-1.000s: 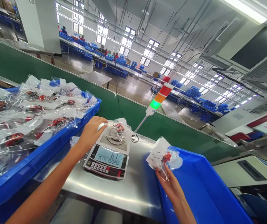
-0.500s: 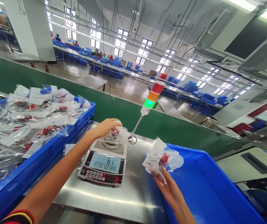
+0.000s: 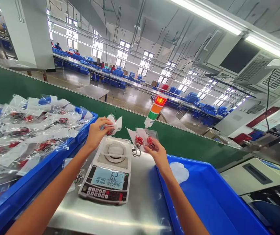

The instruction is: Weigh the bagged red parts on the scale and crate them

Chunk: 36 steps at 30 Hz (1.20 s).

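Observation:
My left hand grips a crumpled plastic bag with white paper and something red inside, just beyond the digital scale. My right hand pinches a flatter transparent bag holding white paper and red parts, above the scale's far right corner. The scale's round metal pan holds nothing. Its display reads 62. Heaped in the blue crate to my left lie several transparent bags with red parts.
A second blue crate sits at the right, below my right forearm. Both crates flank the steel table. A stack light on a thin pole rises behind the scale, before a green partition. Long workbenches and seated people stand far beyond.
My left hand has lifted the bag off the pan. My right hand has moved its bag left from over the right crate. The scale's count has gone from 61 to 62.

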{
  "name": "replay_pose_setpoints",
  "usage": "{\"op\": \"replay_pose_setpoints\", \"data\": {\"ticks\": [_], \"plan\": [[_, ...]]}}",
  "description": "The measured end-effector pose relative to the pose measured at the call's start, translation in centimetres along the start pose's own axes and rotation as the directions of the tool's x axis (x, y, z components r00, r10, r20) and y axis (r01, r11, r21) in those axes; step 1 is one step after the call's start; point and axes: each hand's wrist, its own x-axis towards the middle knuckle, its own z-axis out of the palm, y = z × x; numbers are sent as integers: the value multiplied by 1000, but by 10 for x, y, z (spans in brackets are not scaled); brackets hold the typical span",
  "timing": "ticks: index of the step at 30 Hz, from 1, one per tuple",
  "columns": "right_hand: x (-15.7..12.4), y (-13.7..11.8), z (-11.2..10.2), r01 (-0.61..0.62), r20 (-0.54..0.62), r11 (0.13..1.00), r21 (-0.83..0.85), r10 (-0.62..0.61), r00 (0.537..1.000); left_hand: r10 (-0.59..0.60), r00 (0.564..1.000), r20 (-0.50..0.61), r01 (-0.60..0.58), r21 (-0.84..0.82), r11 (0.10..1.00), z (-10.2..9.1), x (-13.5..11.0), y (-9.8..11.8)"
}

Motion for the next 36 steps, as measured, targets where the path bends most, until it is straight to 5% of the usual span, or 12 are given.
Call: {"op": "replay_pose_setpoints", "data": {"ticks": [6, 9, 12, 15, 19, 24, 28, 36], "plan": [[19, 2, 60, 105, 223, 974, -199, -60, 973, 25, 927, -373, 80, 264, 961, -109, -2, 18], [7, 0, 50, 133, 214, 971, -199, -90, 973, 41, 913, -405, 131, 388, 912, -145, -10, 14], [-7, -2, 17, 69, 126, 986, -154, -50, 991, 28, 926, -376, 171, 484, 858, -159, -18, 2], [-22, 2, -22, -112, -19, 993, -37, 111, 994, -1, 962, -272, 137, 482, 866, -144, -26, -4], [-51, 27, -61, -314, -150, 916, 248, 357, 922, -87, 996, 21, 77, 305, 949, -88, -41, 14], [-87, 70, -77, -341, -152, 729, 593, 517, 842, 51, 899, 435, -77, 41, 996, -25, -66, 44], [-93, 82, -79, -341, -56, 640, 688, 516, 855, 123, 870, 477, -143, 5, 990, 0, -78, 49], [-100, 80, -72, -350, -35, 558, 753, 565, 824, 138, 838, 529, -282, 203, 938, 38, -91, 35]]}}
